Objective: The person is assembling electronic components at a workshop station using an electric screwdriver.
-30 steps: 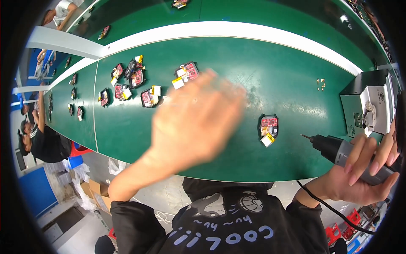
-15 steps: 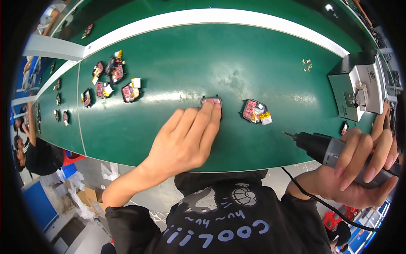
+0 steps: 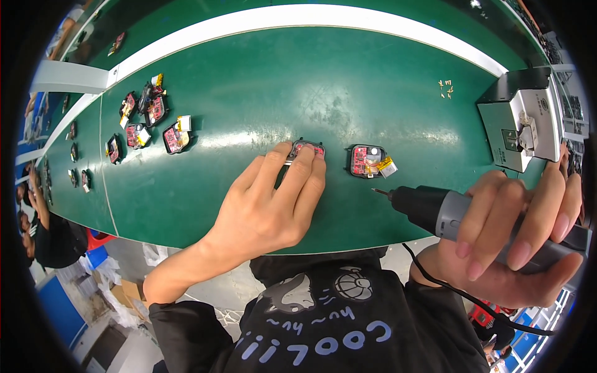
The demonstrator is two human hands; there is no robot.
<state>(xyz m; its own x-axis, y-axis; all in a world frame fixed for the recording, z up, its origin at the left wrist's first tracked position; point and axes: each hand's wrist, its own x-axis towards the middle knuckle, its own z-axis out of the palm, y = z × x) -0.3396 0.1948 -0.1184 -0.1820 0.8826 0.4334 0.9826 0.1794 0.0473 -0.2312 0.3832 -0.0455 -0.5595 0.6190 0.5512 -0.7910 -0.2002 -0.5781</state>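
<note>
Glare streaks the brightly lit green tabletop (image 3: 249, 81) — its edges bow.

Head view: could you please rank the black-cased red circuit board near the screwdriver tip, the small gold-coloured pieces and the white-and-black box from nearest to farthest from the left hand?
1. Black-cased red circuit board, right of the left hand.
2. Small gold-coloured pieces, farther back right.
3. White-and-black box, far right.
</note>
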